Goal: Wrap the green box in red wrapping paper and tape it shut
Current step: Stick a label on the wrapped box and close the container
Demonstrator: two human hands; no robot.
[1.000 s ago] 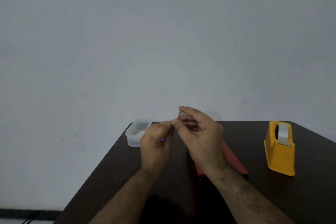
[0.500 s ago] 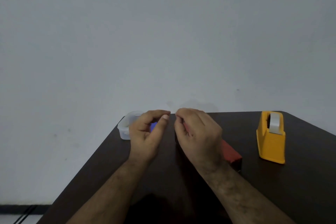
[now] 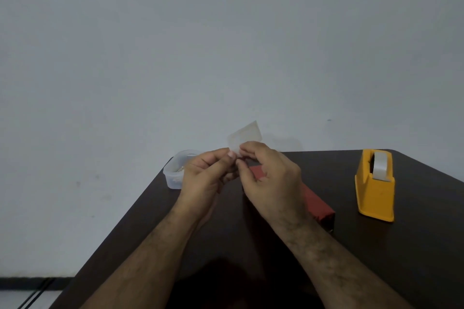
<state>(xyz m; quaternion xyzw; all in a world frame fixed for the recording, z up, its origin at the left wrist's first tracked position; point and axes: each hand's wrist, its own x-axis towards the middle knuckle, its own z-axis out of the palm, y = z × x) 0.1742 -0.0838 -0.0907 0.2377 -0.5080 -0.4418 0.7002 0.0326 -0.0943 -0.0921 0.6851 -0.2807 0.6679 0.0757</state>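
A box wrapped in red paper (image 3: 316,204) lies on the dark table (image 3: 414,258), mostly hidden behind my right hand; no green shows. A clear piece of tape (image 3: 244,137) sticks up above my fingertips. My left hand (image 3: 206,178) and my right hand (image 3: 272,178) both pinch its lower edge, fingertips touching, raised above the far end of the box.
An orange tape dispenser (image 3: 375,188) with a white roll stands at the right. A small clear plastic tub (image 3: 175,170) sits at the table's far left corner. A grey wall rises behind the table.
The strip of clear tape now stands up between my fingertips, where before it did not show. My hands have closed together, fingertips meeting over the box's far end.
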